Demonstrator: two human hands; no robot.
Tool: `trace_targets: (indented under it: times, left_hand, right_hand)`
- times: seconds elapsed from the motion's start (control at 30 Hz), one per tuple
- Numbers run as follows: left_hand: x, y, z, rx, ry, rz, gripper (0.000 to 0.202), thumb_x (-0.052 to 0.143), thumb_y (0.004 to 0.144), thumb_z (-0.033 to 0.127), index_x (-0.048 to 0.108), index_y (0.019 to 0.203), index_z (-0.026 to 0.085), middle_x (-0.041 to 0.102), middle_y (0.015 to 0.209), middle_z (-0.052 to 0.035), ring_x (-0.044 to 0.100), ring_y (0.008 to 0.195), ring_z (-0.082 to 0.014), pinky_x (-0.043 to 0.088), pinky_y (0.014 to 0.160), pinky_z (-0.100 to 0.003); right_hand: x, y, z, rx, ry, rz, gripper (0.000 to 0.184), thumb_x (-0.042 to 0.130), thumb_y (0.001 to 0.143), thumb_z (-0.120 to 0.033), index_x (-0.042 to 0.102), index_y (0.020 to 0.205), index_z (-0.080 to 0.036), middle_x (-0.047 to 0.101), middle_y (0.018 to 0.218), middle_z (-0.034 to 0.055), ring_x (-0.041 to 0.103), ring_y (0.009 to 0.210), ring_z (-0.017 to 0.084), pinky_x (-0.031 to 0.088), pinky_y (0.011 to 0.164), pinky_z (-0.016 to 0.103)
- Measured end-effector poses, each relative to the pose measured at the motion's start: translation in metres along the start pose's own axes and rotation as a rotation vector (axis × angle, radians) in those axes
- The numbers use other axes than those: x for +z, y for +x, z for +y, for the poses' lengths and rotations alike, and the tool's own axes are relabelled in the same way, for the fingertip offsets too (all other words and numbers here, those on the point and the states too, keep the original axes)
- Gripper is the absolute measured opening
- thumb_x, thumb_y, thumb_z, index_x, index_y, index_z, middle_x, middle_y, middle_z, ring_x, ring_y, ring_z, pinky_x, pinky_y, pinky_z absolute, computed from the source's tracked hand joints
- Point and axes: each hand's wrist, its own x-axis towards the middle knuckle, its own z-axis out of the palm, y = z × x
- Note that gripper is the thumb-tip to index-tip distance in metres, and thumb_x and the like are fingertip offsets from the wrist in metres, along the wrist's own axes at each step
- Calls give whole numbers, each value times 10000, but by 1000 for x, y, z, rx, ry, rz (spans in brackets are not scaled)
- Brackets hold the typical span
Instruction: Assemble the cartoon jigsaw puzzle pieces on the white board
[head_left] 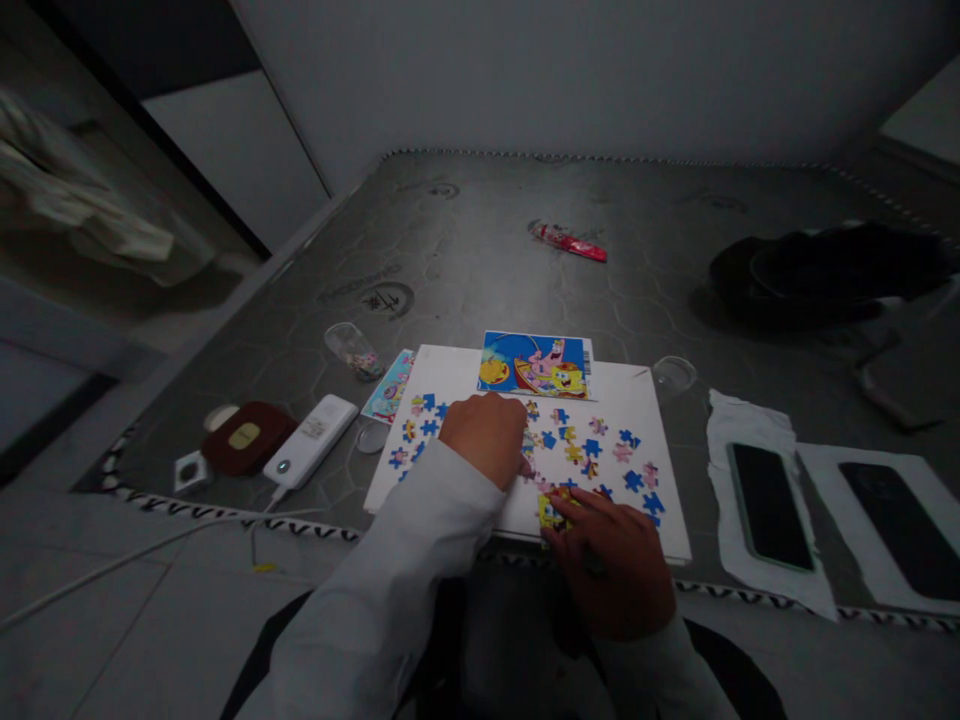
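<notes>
On a white board (454, 365) lie many loose jigsaw pieces (572, 443), mostly blue, pink and yellow. My left hand (486, 435) is closed over the middle of the board with its knuckles up. Its fingertips point down near a few pink pieces, and whatever they pinch is hidden. At the board's front edge, my right hand (619, 560) grips a yellow joined puzzle section (553, 510) between thumb and fingers. Part of that section is under the hand. A cartoon picture card (536, 365) lies across the board's far edge.
Left of the board are a clear plastic jar (352, 350), a second picture card (391, 385), a white power bank (311, 440) with a cable and a brown case (247, 437). Rightward lie a clear lid (673, 374), two phones (771, 507) and a black bag (810, 275). A red packet (568, 242) lies farther back.
</notes>
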Motion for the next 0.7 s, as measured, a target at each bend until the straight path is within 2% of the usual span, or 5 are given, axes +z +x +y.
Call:
trace_targets:
  times: [0.27, 0.4, 0.5, 0.6, 0.7]
  left_hand:
    - [-1, 0, 2, 5, 5, -4, 276, 839, 695, 382, 748, 893, 212, 740, 936, -111, 688, 1008, -323, 536, 855, -419]
    - [1, -1, 3, 16, 14, -2, 242, 809, 731, 361, 747, 915, 216, 736, 932, -110, 684, 1019, -315, 529, 868, -419]
    - [0, -3, 5, 25, 14, 6, 237, 803, 734, 361, 743, 912, 218, 735, 920, -103, 686, 1002, -312, 529, 862, -418]
    - [-4, -6, 4, 18, 19, 26, 192, 774, 758, 337, 738, 902, 215, 734, 913, -104, 691, 974, -315, 532, 834, -414]
    - [-10, -10, -2, -16, 31, 48, 172, 727, 791, 344, 731, 907, 217, 729, 919, -110, 691, 946, -329, 533, 795, -425]
  right_hand:
    - [-3, 1, -1, -5, 2, 5, 50, 662, 891, -276, 697, 856, -288, 767, 1097, -39, 698, 1063, 186, 428, 876, 353]
    - [-1, 2, -2, 11, 42, 37, 51, 678, 877, -255, 691, 916, -284, 772, 1075, -39, 698, 1059, 196, 435, 870, 354]
    - [-1, 3, -3, 29, 65, 66, 31, 689, 871, -255, 666, 867, -276, 775, 1057, -44, 705, 1032, 194, 442, 869, 355]
    - [-4, 5, -6, 34, 82, 102, 97, 687, 872, -250, 635, 794, -271, 778, 1039, -37, 710, 1005, 194, 451, 866, 356]
    - [-9, 10, -12, 60, 100, 160, 65, 679, 881, -242, 649, 825, -260, 784, 983, -8, 718, 950, 195, 457, 854, 360]
